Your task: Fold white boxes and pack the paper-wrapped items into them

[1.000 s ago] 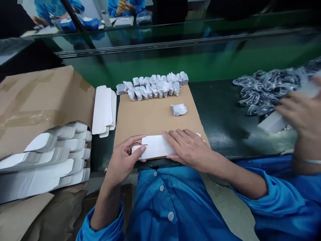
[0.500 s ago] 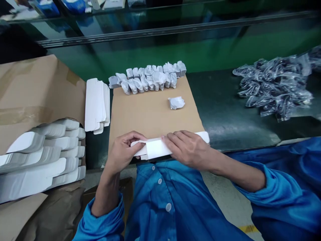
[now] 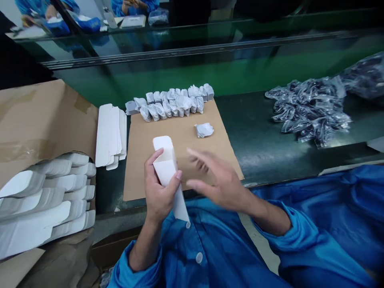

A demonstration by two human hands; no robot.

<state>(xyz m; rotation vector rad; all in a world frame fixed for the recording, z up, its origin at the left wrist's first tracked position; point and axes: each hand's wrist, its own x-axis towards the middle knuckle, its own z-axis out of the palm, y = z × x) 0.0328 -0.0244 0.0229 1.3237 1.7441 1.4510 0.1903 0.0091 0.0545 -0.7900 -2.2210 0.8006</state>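
My left hand (image 3: 161, 192) is wrapped round a narrow white carton (image 3: 166, 172), tilted, with its upper end open and a flap standing up. My right hand (image 3: 220, 180) is to the right of it, fingers apart and blurred by motion, touching nothing. Beyond the hands, a single small wrapped packet (image 3: 204, 130) lies on a flat brown cardboard sheet (image 3: 177, 138). Two rows of similar wrapped pieces (image 3: 171, 105) stand along the sheet's far edge.
Flat white cartons (image 3: 109, 134) lie left of the sheet. A big brown box (image 3: 45, 116) at far left holds many folded white cartons (image 3: 57, 200). Clear plastic bags with dark contents (image 3: 312, 108) are heaped on the right. Co-workers' hands (image 3: 132, 5) show behind the dark rail (image 3: 192, 46).
The white carton has turned from lying level between both hands to tilted upright in my left hand. My right hand has let go and its fingers have spread.
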